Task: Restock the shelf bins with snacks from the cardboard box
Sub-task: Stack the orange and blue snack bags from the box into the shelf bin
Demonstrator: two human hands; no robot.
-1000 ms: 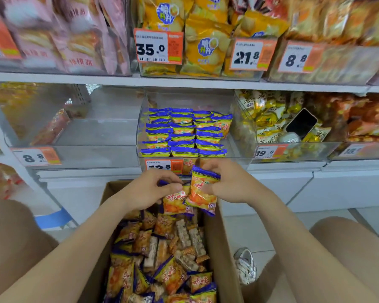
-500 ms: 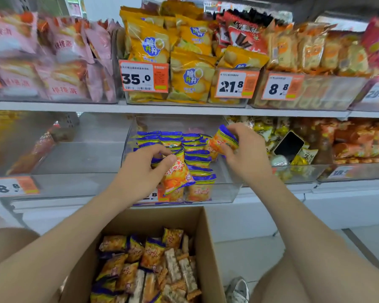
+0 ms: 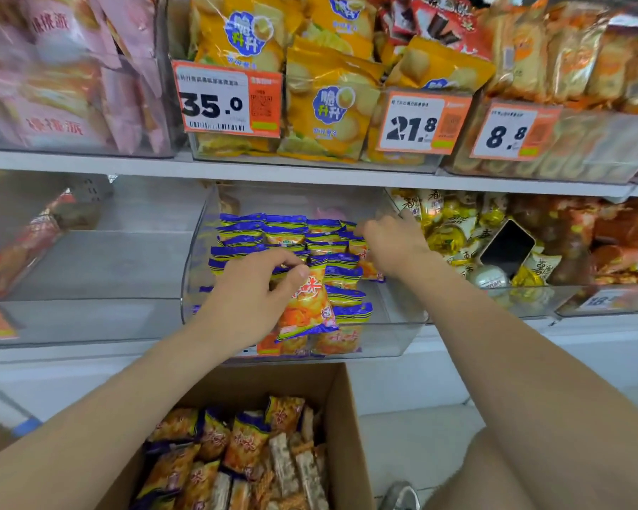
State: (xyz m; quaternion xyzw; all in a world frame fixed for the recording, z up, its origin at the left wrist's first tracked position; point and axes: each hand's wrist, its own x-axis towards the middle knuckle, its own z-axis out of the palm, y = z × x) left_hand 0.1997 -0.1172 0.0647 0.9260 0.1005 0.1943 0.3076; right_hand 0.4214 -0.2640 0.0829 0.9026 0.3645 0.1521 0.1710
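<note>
My left forearm reaches up and forward from the lower left, wrist bent a little, knuckles up. My left grip [image 3: 249, 292] pinches a glossy orange foil snack packet with blue crimped ends [image 3: 306, 307] by its top edge, between thumb and curled fingers. The packet hangs tilted below the thumb, its film crinkled and shiny.

My right forearm stretches in from the lower right, palm down. My right grip [image 3: 395, 241] sits deeper and further right than the left, its fingers bent toward the back rows. I cannot tell whether they pinch a packet or only touch one.

Both grips are inside the clear hard-plastic shelf bin [image 3: 395, 333]. Beneath and beyond them stand neat rows of matching packets on edge [image 3: 244, 230], blue seams upward.

Below my left wrist is the open brown cardboard box [image 3: 291, 380], matte and stiff. It holds a loose heap of the same orange packets [image 3: 244, 443].

Above both grips runs the white shelf edge [image 3: 310, 174]. Over it are puffy yellow bags [image 3: 328, 115].
</note>
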